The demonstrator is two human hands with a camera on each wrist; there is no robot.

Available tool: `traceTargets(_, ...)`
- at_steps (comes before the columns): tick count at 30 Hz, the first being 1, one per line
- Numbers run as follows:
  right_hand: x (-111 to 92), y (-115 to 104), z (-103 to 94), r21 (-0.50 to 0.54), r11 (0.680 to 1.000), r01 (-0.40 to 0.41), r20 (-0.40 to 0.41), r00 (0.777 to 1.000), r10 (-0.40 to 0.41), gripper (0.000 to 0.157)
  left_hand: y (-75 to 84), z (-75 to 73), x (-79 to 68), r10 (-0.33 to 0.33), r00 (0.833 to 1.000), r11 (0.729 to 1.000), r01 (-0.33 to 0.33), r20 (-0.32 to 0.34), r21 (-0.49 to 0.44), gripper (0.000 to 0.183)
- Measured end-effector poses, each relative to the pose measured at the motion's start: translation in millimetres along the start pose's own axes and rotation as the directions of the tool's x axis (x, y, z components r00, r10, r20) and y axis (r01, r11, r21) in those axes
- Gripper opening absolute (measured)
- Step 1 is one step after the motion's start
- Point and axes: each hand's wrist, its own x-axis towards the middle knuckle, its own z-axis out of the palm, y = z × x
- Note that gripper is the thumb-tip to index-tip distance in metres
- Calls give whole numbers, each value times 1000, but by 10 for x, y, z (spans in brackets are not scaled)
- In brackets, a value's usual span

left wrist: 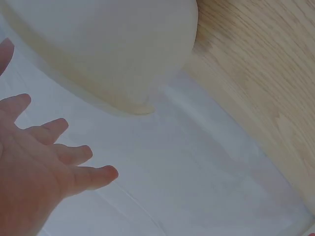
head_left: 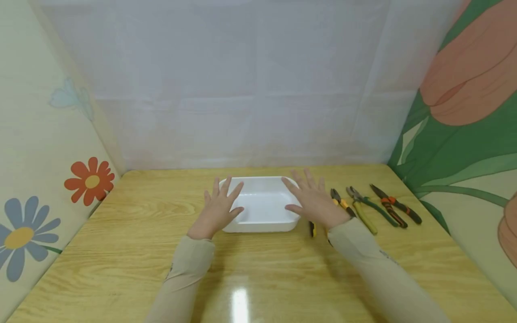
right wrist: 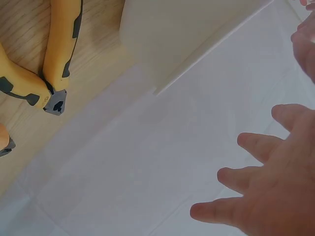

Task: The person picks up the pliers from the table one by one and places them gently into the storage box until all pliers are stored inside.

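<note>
A white rectangular tray sits on the table between my two hands, and no contents show in it. My left hand, fingers spread, hovers over its left end. In the left wrist view a gap shows between the left hand and the tray's wall. Over the right end is my right hand, its fingers also straight and spread. The right wrist view shows the right hand apart from the tray and holding nothing. Yellow-and-black pliers lie beside the tray, mostly hidden by the right arm in the head view.
Right of the tray lie pliers with yellow-black handles, pliers with green and yellow handles, and long-nose pliers with red-black handles. A white cloth hangs behind the wooden table. Flower-printed panels stand left and right.
</note>
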Motion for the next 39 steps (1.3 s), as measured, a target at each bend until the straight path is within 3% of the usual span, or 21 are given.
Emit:
traceTargets(10,-23,17,-2,-28,1000,-14,3,1000,14,73,-37,33,-5,-59,998,995,59,5,-85,72)
traceTargets(17,-67,72,-15,-61,997,-49,3,999,49,73,-154,175,-8,-126,992,964,115,-32,-240,77)
traceTargets(21,-89,113,-11,-24,997,-71,-14,997,71,70,-226,225,4,-180,984,919,163,-15,-358,77)
traceTargets(26,-131,153,-19,32,995,-97,-23,995,98,69,-269,181,23,-293,955,828,277,46,-487,70)
traceTargets(33,-184,193,-39,65,988,-137,-13,990,138,70,-372,113,83,-408,913,760,335,-7,-556,45)
traceTargets(35,-197,203,-45,59,988,-142,-20,989,143,70,-413,102,99,-432,902,730,348,-2,-588,43)
traceTargets(39,-219,218,-62,38,989,-142,-30,989,143,70,-509,77,142,-450,892,696,377,37,-611,44)
